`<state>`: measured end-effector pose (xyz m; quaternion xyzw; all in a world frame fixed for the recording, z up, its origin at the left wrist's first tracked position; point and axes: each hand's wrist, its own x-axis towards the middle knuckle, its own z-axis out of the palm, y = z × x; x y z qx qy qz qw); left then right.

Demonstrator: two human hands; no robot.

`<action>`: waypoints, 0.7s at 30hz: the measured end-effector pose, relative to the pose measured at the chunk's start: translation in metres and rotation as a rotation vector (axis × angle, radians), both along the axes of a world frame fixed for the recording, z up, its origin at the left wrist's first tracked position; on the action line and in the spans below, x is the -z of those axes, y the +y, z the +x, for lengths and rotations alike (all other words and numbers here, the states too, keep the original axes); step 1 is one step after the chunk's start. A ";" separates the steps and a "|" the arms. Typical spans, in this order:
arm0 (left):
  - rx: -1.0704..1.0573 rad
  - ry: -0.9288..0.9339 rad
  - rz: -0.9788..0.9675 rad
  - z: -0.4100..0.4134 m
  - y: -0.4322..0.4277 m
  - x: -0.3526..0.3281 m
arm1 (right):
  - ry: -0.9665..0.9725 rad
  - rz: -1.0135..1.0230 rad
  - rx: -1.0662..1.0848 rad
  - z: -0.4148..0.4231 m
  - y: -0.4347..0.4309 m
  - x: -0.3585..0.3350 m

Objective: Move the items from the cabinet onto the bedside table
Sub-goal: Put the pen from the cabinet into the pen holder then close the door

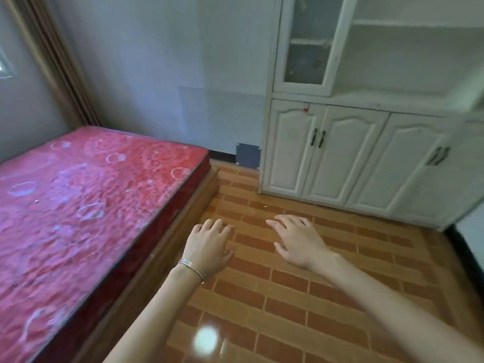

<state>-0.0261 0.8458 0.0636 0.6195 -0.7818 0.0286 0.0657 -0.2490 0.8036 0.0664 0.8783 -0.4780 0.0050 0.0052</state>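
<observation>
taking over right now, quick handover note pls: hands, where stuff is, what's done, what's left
Left hand: open, holds nothing, above the brown tiled floor.
Right hand: the same.
White wooden cabinet: ahead to the right, lower doors closed; its upper glass door shows only blurred shapes.
Bedside table: not in view.
Done: nothing visibly moved.
Left: open the cabinet, carry its items over.
</observation>
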 end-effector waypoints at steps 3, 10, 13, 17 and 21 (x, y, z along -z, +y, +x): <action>0.106 0.020 -0.023 -0.084 -0.034 -0.004 | 0.004 -0.021 0.100 -0.086 -0.008 -0.014; 0.279 0.118 -0.107 -0.248 -0.102 -0.032 | 0.002 -0.092 0.300 -0.246 -0.022 -0.049; 0.378 0.109 -0.118 -0.302 -0.124 -0.041 | -0.012 -0.120 0.366 -0.295 -0.027 -0.056; 0.483 0.102 -0.113 -0.358 -0.158 -0.051 | -0.009 -0.138 0.460 -0.346 -0.043 -0.059; 0.556 0.093 -0.117 -0.398 -0.203 -0.055 | -0.009 -0.148 0.543 -0.382 -0.073 -0.058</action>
